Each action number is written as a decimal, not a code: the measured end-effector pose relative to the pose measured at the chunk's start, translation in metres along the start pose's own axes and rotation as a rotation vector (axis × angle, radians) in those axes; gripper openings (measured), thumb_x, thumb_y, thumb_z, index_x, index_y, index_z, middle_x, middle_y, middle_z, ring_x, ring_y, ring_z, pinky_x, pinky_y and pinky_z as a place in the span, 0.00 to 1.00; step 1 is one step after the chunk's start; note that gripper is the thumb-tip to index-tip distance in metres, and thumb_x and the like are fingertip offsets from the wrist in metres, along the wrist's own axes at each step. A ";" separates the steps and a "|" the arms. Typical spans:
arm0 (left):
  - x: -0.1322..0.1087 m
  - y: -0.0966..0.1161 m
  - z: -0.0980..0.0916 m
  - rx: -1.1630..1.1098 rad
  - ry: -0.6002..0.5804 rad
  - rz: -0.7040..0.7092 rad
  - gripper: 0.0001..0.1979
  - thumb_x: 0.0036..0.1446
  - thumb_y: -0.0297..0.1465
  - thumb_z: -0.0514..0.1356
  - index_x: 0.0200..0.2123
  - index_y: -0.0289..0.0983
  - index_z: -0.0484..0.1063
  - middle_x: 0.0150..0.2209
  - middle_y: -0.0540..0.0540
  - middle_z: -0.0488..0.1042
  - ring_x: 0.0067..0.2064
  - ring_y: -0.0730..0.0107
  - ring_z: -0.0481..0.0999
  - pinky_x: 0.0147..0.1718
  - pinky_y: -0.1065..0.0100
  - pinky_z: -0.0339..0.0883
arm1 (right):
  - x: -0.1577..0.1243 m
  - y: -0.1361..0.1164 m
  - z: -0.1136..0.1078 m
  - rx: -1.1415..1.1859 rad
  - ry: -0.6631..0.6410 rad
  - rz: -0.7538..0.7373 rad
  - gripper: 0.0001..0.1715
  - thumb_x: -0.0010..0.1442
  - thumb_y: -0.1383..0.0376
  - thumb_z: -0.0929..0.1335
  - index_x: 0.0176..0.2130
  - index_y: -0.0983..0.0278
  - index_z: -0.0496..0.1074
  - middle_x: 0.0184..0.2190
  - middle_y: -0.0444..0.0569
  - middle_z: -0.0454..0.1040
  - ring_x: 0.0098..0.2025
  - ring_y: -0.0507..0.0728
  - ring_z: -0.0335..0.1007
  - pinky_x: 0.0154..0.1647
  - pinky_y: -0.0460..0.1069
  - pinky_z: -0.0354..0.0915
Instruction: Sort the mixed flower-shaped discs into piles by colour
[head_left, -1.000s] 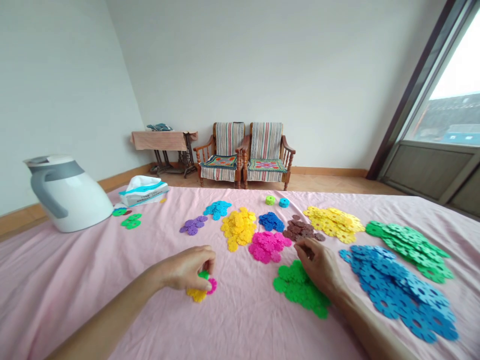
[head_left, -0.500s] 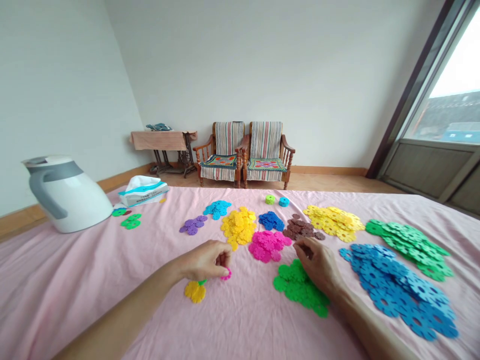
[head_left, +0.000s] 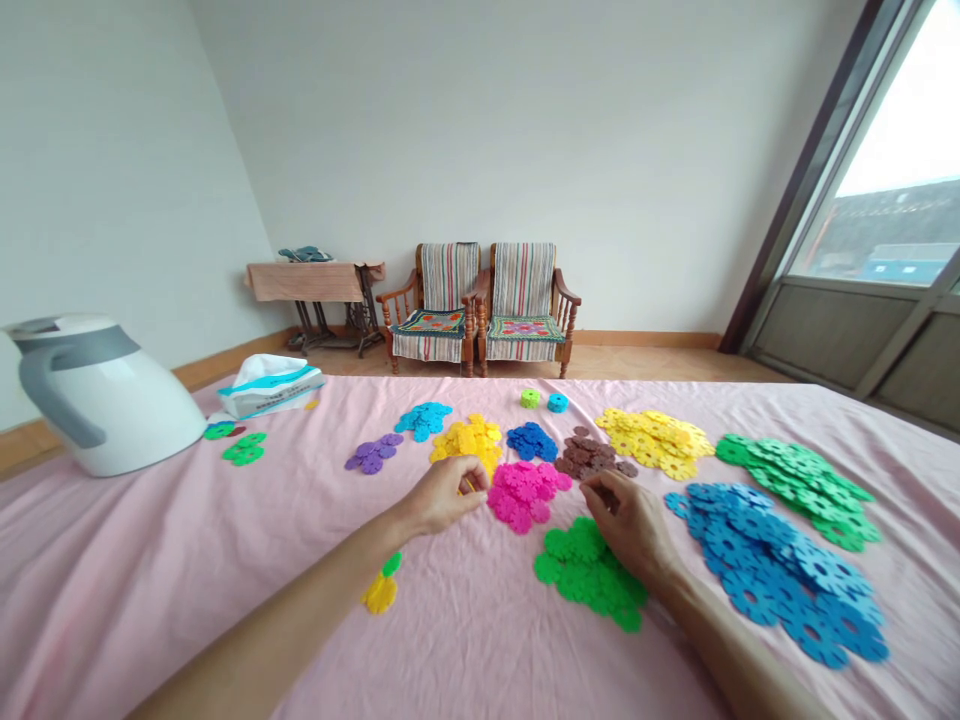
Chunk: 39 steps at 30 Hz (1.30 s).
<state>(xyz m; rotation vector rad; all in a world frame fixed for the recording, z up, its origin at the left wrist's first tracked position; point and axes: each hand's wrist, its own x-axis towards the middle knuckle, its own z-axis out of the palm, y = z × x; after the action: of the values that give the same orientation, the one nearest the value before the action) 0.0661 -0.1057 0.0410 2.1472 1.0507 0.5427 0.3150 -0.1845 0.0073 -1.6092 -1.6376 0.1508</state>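
Observation:
My left hand (head_left: 444, 497) reaches over the pink cloth (head_left: 187, 560) with its fingers pinched together at the gap between the small yellow pile (head_left: 469, 440) and the pink pile (head_left: 525, 490) of flower-shaped plastic discs. What the fingers hold is hidden. Behind my forearm lie a yellow disc (head_left: 379, 595) and a green disc (head_left: 391, 565) joined together. My right hand (head_left: 634, 525) rests curled at the far edge of the bright green pile (head_left: 589, 580), close to the brown pile (head_left: 589, 455), with a dark brown disc showing between its fingertips.
More sorted piles lie beyond: purple (head_left: 371, 455), cyan (head_left: 424, 420), dark blue (head_left: 530, 440), big yellow (head_left: 656, 435), big green (head_left: 795, 475), big blue (head_left: 772, 570). A white kettle (head_left: 97, 395) and a tissue pack (head_left: 266, 385) stand at the left. Two wooden chairs (head_left: 480, 310) stand behind.
My left hand lifted a pink disc off the yellow and green discs and carried it right and away to the pink pile. My right hand stayed in place.

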 end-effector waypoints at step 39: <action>-0.060 -0.015 -0.068 0.084 -0.406 -0.130 0.05 0.44 0.31 0.58 0.26 0.35 0.69 0.20 0.54 0.64 0.24 0.76 0.62 0.22 0.75 0.55 | -0.003 -0.010 0.004 -0.081 -0.034 -0.036 0.11 0.54 0.64 0.60 0.25 0.62 0.69 0.21 0.44 0.69 0.23 0.53 0.64 0.24 0.46 0.56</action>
<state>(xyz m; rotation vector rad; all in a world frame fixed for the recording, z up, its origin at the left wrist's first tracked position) -0.0188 -0.1204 0.0723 2.1214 0.9854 -0.0031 0.3039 -0.1870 0.0095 -1.6449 -1.7169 0.0954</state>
